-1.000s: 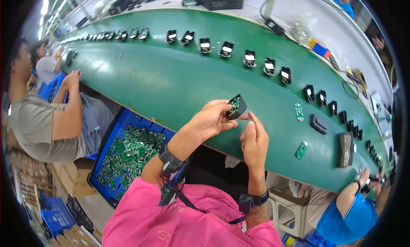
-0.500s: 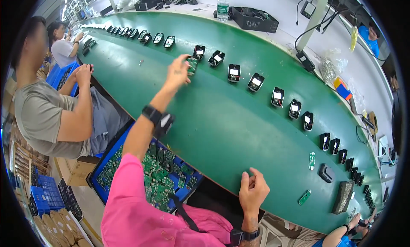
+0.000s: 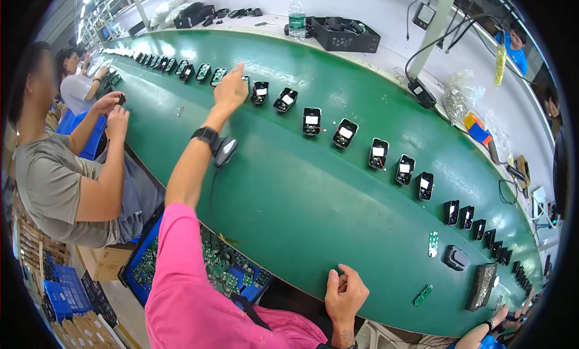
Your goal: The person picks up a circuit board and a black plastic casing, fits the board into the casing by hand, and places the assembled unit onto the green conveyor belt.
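My left hand [image 3: 231,91] reaches over the far part of the green table, beside a row of black housings. Its index finger points away from me while the other fingers are curled. A sliver of a green circuit board [image 3: 245,79] shows at its fingers; most of it is hidden. Just right of the hand stands an open black housing [image 3: 260,93] with a white label inside. To its left is a housing with a green board in it [image 3: 218,77]. My right hand [image 3: 347,296] rests at the near table edge, fingers loosely curled and apart, holding nothing.
A black and grey device [image 3: 226,151] with a cable lies by my left wrist. Loose boards [image 3: 433,244], a black cover [image 3: 455,257] and a dark block [image 3: 482,287] lie right. A blue bin [image 3: 241,275] of boards sits below the edge. A co-worker [image 3: 66,180] sits left.
My left hand has moved left and away from me, turning so that the circuit board is mostly hidden. My right hand keeps its place at the table edge. The whole view has shifted slightly.
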Action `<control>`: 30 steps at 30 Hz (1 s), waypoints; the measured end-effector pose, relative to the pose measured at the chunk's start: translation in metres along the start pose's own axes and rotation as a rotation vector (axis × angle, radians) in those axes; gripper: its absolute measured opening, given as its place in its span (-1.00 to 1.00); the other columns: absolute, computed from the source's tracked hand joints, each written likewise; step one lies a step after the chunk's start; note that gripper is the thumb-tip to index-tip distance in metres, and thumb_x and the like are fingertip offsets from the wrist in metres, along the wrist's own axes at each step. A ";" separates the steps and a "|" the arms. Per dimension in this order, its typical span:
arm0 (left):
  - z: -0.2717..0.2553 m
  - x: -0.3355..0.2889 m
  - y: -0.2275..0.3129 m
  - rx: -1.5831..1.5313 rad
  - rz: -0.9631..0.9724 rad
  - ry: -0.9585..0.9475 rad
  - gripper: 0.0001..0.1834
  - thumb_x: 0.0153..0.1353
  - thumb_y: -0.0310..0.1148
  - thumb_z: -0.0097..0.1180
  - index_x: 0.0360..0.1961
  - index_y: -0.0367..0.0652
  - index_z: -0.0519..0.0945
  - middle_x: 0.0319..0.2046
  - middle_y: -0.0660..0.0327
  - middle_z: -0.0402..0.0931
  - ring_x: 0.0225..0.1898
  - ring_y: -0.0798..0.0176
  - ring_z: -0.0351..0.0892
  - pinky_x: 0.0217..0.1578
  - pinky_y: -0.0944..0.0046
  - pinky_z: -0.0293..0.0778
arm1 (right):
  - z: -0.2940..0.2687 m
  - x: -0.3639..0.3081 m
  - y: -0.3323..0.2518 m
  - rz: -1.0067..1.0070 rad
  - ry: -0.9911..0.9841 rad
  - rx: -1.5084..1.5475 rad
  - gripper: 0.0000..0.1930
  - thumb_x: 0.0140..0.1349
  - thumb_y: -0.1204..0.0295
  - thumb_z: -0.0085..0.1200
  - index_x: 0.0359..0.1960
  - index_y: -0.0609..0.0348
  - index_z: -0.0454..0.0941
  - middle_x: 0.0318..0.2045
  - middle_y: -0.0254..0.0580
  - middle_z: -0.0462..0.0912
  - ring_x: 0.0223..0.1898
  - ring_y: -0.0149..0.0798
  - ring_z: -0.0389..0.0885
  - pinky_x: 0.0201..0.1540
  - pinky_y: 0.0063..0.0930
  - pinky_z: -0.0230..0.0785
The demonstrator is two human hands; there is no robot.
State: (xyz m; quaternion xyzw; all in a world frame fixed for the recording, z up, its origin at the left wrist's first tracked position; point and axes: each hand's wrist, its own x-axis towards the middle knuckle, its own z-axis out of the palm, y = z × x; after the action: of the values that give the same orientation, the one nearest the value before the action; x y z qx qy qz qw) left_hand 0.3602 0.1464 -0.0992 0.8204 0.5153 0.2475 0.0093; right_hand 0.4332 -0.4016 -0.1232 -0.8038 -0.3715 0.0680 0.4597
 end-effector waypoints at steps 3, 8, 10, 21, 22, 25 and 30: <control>-0.008 -0.015 0.064 -0.025 0.460 -0.426 0.01 0.00 -0.29 0.15 0.53 0.03 0.03 0.45 -0.14 0.10 0.28 -0.23 0.40 0.21 -0.04 0.42 | -0.007 -0.002 0.015 -0.006 0.033 -0.043 -0.83 0.17 0.52 0.28 -0.23 0.31 0.62 -0.70 -0.29 0.45 -0.72 -0.42 0.35 -0.61 -0.51 0.21; 0.004 0.012 -0.021 0.103 0.523 -0.254 -0.31 -0.01 -0.31 0.30 0.23 -0.14 0.47 0.11 -0.08 0.55 0.15 -0.14 0.53 0.12 -0.03 0.47 | -0.007 0.013 0.012 -0.097 0.032 0.147 -0.85 0.15 0.50 0.30 -0.26 0.24 0.65 -0.57 -0.16 0.59 -0.62 -0.28 0.52 -0.53 -0.43 0.37; -0.020 -0.010 0.030 0.095 0.478 -0.287 -0.34 -0.03 -0.28 0.31 0.14 -0.31 0.50 -0.08 -0.13 0.61 0.00 -0.21 0.58 -0.02 -0.02 0.51 | -0.033 0.007 0.024 -0.033 0.090 0.160 -0.87 0.15 0.50 0.29 -0.27 0.23 0.66 -0.55 -0.15 0.60 -0.60 -0.26 0.54 -0.50 -0.41 0.39; -0.091 -0.308 0.231 -0.213 1.104 -0.542 -0.02 -0.09 -0.06 0.48 0.35 -0.13 0.31 0.07 0.06 0.48 -0.33 -0.02 0.69 -0.37 0.09 0.62 | -0.156 -0.019 0.106 0.340 0.359 -0.698 -0.69 0.31 0.31 0.17 -0.09 0.32 0.53 -0.18 0.06 0.55 -0.23 0.11 0.61 -0.18 -0.13 0.46; -0.090 -0.323 0.242 -0.267 1.104 -0.588 -0.01 -0.08 -0.07 0.48 0.37 -0.11 0.30 0.09 0.07 0.46 -0.32 -0.01 0.69 -0.36 0.10 0.62 | -0.151 -0.018 0.104 0.328 0.288 -0.677 -0.69 0.32 0.30 0.16 -0.10 0.32 0.54 -0.17 0.07 0.54 -0.23 0.12 0.61 -0.18 -0.10 0.46; -0.082 -0.347 0.257 -0.403 1.049 -0.528 0.02 -0.08 -0.07 0.49 0.40 -0.10 0.26 0.13 0.08 0.42 -0.37 0.02 0.67 -0.36 0.10 0.61 | -0.166 -0.028 0.114 0.191 0.298 -0.658 -0.76 0.38 0.34 0.09 -0.15 0.34 0.54 -0.36 -0.01 0.58 -0.42 0.04 0.59 -0.32 -0.22 0.46; -0.094 -0.374 0.239 -0.737 0.513 -0.410 -0.11 -0.02 -0.16 0.50 0.34 -0.16 0.38 0.06 0.09 0.46 -0.56 0.22 0.52 -0.48 0.25 0.51 | -0.155 -0.038 0.081 0.478 0.346 0.258 -0.79 0.47 0.37 0.04 -0.19 0.31 0.56 -0.59 -0.24 0.57 -0.69 -0.39 0.48 -0.59 -0.54 0.36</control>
State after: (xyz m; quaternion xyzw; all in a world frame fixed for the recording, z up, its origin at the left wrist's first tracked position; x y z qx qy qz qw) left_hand 0.3920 -0.3060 -0.1004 0.8947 0.1623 0.2412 0.3390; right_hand 0.5189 -0.5577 -0.1084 -0.8029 -0.0771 0.0832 0.5852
